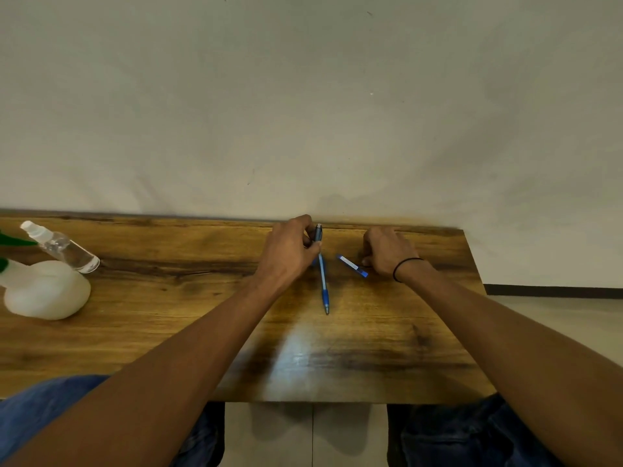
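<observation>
bench [168,332]: glossy wood grain
pen [323,274]: smooth blue plastic
spray bottle [64,247]: clear plastic
jug [43,291]: matt white plastic

On the table [168,298] the pen [323,281] lies left of the short piece [352,265].

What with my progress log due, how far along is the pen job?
Done: little that shows; the blue pen and a short blue-white piece are apart on the table. In hand: the left hand pinches the pen's far end; the right hand curls beside the short piece, grip unclear. Left: probably bringing the two together, not yet begun.
</observation>
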`<state>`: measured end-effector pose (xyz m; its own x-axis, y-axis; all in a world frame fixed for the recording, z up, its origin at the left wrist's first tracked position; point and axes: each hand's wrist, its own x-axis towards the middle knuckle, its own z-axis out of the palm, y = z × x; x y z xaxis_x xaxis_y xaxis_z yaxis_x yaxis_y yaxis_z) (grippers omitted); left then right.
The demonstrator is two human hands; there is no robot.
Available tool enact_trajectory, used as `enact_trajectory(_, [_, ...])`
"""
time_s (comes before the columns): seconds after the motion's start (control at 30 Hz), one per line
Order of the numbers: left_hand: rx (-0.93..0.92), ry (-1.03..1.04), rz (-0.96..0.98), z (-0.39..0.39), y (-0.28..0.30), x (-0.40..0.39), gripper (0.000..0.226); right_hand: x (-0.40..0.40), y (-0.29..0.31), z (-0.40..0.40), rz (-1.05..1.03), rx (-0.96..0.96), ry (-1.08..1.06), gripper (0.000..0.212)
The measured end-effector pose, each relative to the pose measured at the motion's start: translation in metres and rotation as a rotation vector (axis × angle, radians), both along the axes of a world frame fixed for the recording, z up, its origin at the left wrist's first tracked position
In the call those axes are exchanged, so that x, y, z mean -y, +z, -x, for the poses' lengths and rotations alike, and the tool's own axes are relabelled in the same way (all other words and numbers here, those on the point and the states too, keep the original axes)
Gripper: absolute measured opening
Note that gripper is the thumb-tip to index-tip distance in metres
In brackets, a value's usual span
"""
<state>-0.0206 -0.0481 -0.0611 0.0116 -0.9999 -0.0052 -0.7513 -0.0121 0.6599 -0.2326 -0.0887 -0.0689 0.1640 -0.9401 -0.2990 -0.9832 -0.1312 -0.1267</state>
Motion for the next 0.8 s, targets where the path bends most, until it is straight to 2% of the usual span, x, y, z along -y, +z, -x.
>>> enact_trajectory(0.23, [0.006,-0.004,0.015,0.002,0.002,-0.002,0.02,-0.005,-0.004,-0.005,0.02,-0.066,0.012,0.03])
enact_trajectory(0.33, [0.011,-0.002,0.017,0.002,0.003,-0.002,0.02,-0.004,-0.001,-0.003,-0.008,-0.035,-0.04,0.022])
enact_trajectory(0.5, [0.021,-0.009,0.033,0.004,0.005,-0.003,0.024,0.011,0.023,0.001,0.083,0.242,-0.15,0.002])
enact_trajectory(0.67, [0.02,-0.015,0.057,0.005,0.008,-0.004,0.019,0.005,0.055,-0.025,0.261,0.593,0.045,0.006])
enact_trajectory(0.8, [0.021,-0.02,0.063,0.005,0.01,-0.007,0.018,-0.006,0.062,-0.045,0.285,0.626,0.228,0.005])
